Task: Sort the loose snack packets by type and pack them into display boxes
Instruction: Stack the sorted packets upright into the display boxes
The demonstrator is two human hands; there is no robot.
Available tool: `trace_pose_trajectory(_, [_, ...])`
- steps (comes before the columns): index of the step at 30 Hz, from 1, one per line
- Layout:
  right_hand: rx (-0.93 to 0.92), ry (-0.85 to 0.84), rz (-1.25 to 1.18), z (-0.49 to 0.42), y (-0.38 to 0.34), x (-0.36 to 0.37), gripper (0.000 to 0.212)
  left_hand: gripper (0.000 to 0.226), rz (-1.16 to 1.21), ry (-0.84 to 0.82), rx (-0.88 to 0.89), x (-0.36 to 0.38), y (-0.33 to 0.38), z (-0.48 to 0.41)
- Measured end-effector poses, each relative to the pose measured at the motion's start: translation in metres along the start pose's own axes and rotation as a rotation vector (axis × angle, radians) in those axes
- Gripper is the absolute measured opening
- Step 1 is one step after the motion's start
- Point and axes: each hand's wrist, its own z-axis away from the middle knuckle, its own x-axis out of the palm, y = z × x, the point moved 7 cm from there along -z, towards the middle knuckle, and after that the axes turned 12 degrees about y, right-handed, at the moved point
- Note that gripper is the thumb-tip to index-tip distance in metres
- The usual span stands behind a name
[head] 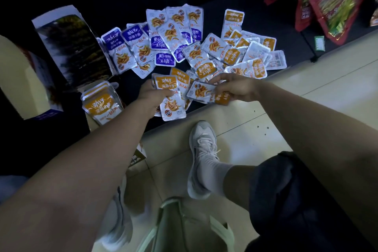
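Our left hand (152, 93) grips a small stack of orange packets (170, 98), fingers curled round its edge; our right hand (237, 88) pinches a single orange packet (204, 93) just beside that stack; both hands hover over the near edge of a dark ledge (261, 18) that sits above a tiled floor (306, 96). Loose snack packets lie spread across the ledge; purple packets (163, 45) are mostly to the left, loose orange packets (235, 53) mostly to the right, and the two overlap in the middle. An open display box (69, 47) lies tipped at the far left; nearer us stands a neat bundle of orange packets (98, 104), seemingly already boxed. We judge that we are midway through gathering the orange type; the next move seems to call for laying the single packet squarely onto the held stack, then reaching into the pile again, picking orange only and leaving purple.
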Motion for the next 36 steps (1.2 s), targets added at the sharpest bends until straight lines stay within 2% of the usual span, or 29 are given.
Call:
trace_pose_trajectory(3, [-0.057,0.025,-0.066,-0.001,0.0,-0.009,0.034,0.024,-0.018,-0.006,-0.002,0.002,0.0,0.0])
trace_pose_trajectory(5, [-0.058,0.032,-0.114,-0.002,0.001,-0.012,0.03,0.027,-0.044,-0.028,0.001,0.005,0.0,0.0])
trace_pose_trajectory(10, [-0.034,-0.122,-0.05,0.003,0.001,0.003,0.027,0.029,-0.101,-0.108,0.016,0.009,0.002,0.001])
trace_pose_trajectory(12, [-0.066,-0.092,0.017,0.001,-0.005,0.01,0.033,0.028,-0.125,-0.164,0.009,0.011,0.001,0.004])
trace_pose_trajectory(15, [-0.173,0.012,0.08,-0.003,-0.019,0.017,0.037,0.039,-0.098,-0.246,-0.015,0.017,0.0,0.011])
trace_pose_trajectory(17, [-0.235,0.111,0.072,0.001,-0.03,0.017,0.035,0.042,-0.04,-0.276,-0.034,0.018,0.0,0.015])
trace_pose_trajectory(20, [-0.231,0.18,0.008,0.004,-0.035,0.023,0.035,0.045,-0.038,-0.284,0.006,0.016,0.003,0.02])
trace_pose_trajectory(21, [-0.226,0.197,-0.02,0.003,-0.034,0.026,0.041,0.047,-0.044,-0.275,0.028,0.015,0.005,0.022])
trace_pose_trajectory(23, [-0.203,0.211,-0.087,0.006,-0.036,0.032,0.067,0.046,-0.046,-0.252,0.078,0.009,0.01,0.026])
trace_pose_trajectory(27, [-0.111,0.195,-0.377,0.018,-0.048,0.043,0.093,0.038,0.031,-0.192,0.168,-0.008,0.028,0.036])
trace_pose_trajectory(28, [-0.054,0.165,-0.451,0.022,-0.049,0.048,0.09,0.038,0.054,-0.172,0.179,-0.014,0.032,0.037])
trace_pose_trajectory(29, [-0.018,0.12,-0.483,0.021,-0.05,0.054,0.076,0.038,0.077,-0.158,0.188,-0.02,0.036,0.039])
trace_pose_trajectory(31, [-0.016,0.034,-0.392,0.034,-0.059,0.069,0.041,0.037,0.083,-0.15,0.197,-0.03,0.042,0.047])
trace_pose_trajectory(36, [-0.144,-0.011,-0.236,0.065,-0.083,0.101,0.04,0.026,0.049,-0.183,0.203,-0.049,0.042,0.074])
